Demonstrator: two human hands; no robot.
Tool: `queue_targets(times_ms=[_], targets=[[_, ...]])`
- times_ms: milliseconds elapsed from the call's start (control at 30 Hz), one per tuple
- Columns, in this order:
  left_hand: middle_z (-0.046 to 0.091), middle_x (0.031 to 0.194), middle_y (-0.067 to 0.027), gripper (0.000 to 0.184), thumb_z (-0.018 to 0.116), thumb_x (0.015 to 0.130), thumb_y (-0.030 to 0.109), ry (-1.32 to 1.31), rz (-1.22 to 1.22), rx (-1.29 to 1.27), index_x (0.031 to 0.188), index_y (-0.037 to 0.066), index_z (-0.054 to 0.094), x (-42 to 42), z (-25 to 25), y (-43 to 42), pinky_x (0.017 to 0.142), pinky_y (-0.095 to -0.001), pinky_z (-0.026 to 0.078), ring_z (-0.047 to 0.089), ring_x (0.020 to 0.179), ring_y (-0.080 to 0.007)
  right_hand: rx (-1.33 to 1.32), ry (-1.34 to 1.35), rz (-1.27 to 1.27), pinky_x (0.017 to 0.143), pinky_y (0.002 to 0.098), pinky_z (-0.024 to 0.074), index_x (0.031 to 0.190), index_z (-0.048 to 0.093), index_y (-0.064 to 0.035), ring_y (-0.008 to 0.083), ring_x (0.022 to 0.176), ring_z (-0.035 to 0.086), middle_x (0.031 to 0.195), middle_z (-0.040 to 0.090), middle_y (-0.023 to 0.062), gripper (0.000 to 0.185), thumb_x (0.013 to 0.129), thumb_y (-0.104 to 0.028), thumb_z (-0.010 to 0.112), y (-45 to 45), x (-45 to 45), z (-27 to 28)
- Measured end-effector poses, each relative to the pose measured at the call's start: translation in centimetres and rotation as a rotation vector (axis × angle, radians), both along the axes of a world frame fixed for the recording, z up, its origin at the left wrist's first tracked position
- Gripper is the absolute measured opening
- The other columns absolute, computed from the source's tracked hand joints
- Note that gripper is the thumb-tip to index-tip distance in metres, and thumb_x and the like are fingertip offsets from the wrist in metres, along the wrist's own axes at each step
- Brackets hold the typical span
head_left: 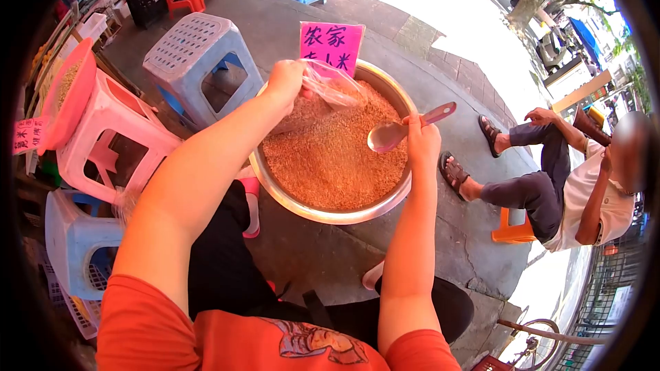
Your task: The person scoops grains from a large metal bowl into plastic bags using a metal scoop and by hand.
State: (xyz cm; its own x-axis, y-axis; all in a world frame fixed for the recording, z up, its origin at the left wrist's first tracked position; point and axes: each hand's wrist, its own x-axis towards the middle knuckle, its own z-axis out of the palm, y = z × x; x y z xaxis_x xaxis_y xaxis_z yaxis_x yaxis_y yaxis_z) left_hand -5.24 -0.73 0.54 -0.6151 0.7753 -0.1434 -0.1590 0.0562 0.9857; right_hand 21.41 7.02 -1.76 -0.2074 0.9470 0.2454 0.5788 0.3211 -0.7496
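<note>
Stool [191,48] beyond left rim of metal basin [330,216], left hand [285,84] with grip pinching clear bag [337,93] near far rim, reddish grain [323,172] inside, spoon [385,138] above toward right rim, handle in grip of right hand [424,141].

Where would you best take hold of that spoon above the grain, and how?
Probably by the slim handle, coming from the person's right: the spoon points its broad scoop end left over the grain, while the handle runs rightward to a free tip. The right hand is gripping it there, close to the scoop end.
</note>
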Motion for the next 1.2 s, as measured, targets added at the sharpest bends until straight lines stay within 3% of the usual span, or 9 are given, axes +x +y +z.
queue_targets(times_ms=[67,200,333,467,567,600,700,1000,1200], targets=[[0.051,0.058,-0.0085,0.025,0.045,0.088,0.019,-0.098,0.093,0.023,0.07,0.003,0.051,-1.3,1.3,-0.7,0.037,-0.0295,0.039,0.05,0.041,-0.0183,0.024,-0.046,0.101,0.072,0.0389,0.046,0.086,0.066,-0.0044,0.0298,0.078,0.063,0.079,0.065,0.0157,0.027,0.089,-0.029,0.055,0.6,-0.1,-3.4],[0.05,0.057,-0.0058,0.024,0.047,0.088,0.022,-0.188,0.199,0.044,0.071,0.005,0.05,-4.2,0.4,-0.9,0.036,-0.0284,0.035,0.047,0.04,-0.0164,-0.316,-0.073,0.115,0.077,0.0362,0.047,0.088,0.067,-0.0034,0.0274,0.087,0.063,0.087,0.066,0.0158,0.025,0.08,-0.027,0.066,-0.3,0.5,-6.4],[0.051,0.058,-0.0042,0.024,0.049,0.088,0.024,-0.205,0.091,-0.023,0.072,0.007,0.05,-3.1,0.3,-1.3,0.036,-0.0274,0.036,0.047,0.039,-0.015,-0.104,0.071,-0.086,0.078,0.0374,0.046,0.098,0.06,-0.0004,0.0283,0.086,0.06,0.086,0.063,0.0129,0.033,0.075,-0.021,0.07,-0.2,1.4,-5.2],[0.052,0.057,-0.005,0.023,0.05,0.087,0.024,-0.136,-0.004,-0.031,0.07,0.007,0.05,-1.4,0.5,-0.8,0.037,-0.0263,0.035,0.047,0.039,-0.0144,0.692,-0.023,-0.431,0.081,0.0364,0.0427,0.093,0.059,-0.0033,0.0279,0.086,0.054,0.08,0.057,0.0085,0.025,0.073,-0.014,0.07,-1.8,-0.1,-1.3],[0.051,0.057,-0.0051,0.027,0.051,0.088,0.027,-0.095,-0.032,-0.027,0.07,0.007,0.05,-1.2,0.3,-0.3,0.037,-0.0266,0.035,0.047,0.04,-0.0143,0.411,0.091,0.045,0.079,0.0358,0.0437,0.087,0.06,-0.0039,0.0269,0.083,0.055,0.081,0.058,0.009,0.016,0.074,-0.01,0.067,-4.0,-2.1,-1.0],[0.052,0.057,-0.0053,0.027,0.051,0.088,0.027,-0.094,-0.033,-0.022,0.07,0.007,0.05,-1.3,0.1,-0.2,0.037,-0.0267,0.035,0.048,0.04,-0.0143,0.17,0.145,0.202,0.075,0.0363,0.0449,0.083,0.06,-0.0045,0.0261,0.08,0.056,0.081,0.059,0.0091,0.009,0.075,-0.008,0.064,-4.8,-3.3,-2.3],[0.052,0.057,-0.0057,0.026,0.051,0.087,0.025,-0.085,-0.03,-0.024,0.07,0.006,0.051,-1.4,-0.2,-0.1,0.037,-0.0267,0.035,0.048,0.04,-0.0144,0.037,-0.259,0.573,0.073,0.0406,0.046,0.072,0.067,-0.009,0.0289,0.081,0.058,0.077,0.06,0.0121,0.004,0.069,-0.011,0.066,-7.2,-4.5,-5.9],[0.054,0.059,-0.0063,0.02,0.051,0.084,0.018,-0.073,-0.074,-0.035,0.07,0.003,0.055,-1.9,0.2,-1.3,0.037,-0.0256,0.039,0.049,0.04,-0.0142,-0.017,-0.423,0.585,0.08,0.0464,0.0394,0.081,0.065,-0.0122,0.0276,0.094,0.055,0.086,0.062,0.0061,0.012,0.069,-0.015,0.068,-9.4,-5.7,-9.1],[0.054,0.059,-0.0065,0.022,0.052,0.085,0.021,-0.03,-0.089,-0.059,0.072,0.003,0.054,-1.8,0.6,-1.7,0.038,-0.0267,0.038,0.049,0.04,-0.0146,-0.094,-0.333,0.645,0.069,0.0384,0.0466,0.078,0.065,-0.006,0.0295,0.075,0.062,0.073,0.063,0.0124,0.012,0.068,-0.01,0.069,-8.4,-5.6,-9.5]])
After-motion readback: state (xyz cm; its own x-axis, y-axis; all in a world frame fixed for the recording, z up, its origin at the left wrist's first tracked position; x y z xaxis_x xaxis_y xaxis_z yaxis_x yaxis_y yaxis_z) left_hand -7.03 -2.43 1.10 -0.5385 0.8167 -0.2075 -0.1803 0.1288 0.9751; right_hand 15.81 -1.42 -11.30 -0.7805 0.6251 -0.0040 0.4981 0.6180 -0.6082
